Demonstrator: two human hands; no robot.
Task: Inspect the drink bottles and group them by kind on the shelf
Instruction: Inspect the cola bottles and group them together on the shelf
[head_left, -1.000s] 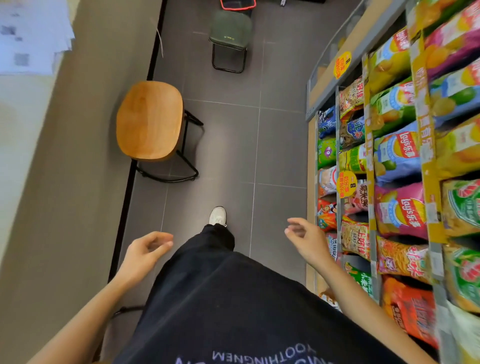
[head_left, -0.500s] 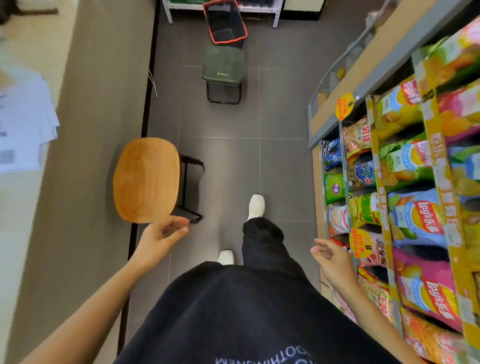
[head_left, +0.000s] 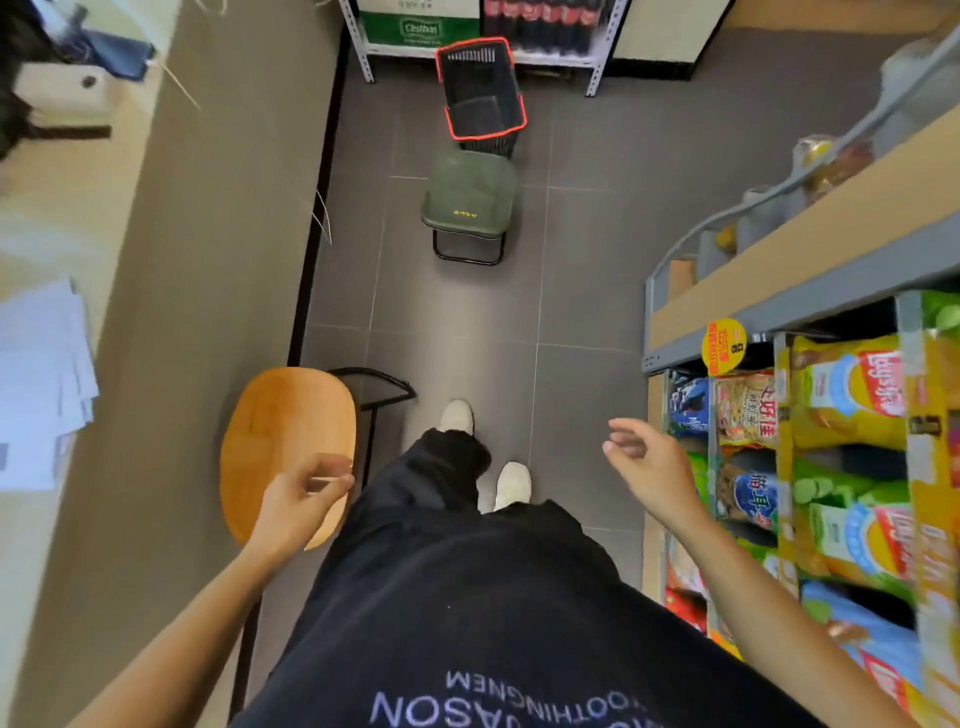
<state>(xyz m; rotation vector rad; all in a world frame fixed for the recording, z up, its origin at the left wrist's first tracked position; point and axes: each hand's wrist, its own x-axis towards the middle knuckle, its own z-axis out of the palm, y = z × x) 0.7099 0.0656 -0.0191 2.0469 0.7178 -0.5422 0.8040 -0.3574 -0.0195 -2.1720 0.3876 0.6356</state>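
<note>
The drink bottles (head_left: 540, 21), dark with red labels, probably cola though blurred at the edge of view, stand on a metal rack (head_left: 594, 73) at the aisle's far end, beside a Cestbon carton (head_left: 421, 28) and behind a red-rimmed basket (head_left: 480, 91). Full, they would likely be heavy, smooth and firm, best gripped round the body below the shoulder. The left hand (head_left: 298, 501) and right hand (head_left: 647, 460) hang loosely curled, empty, well apart from them.
</note>
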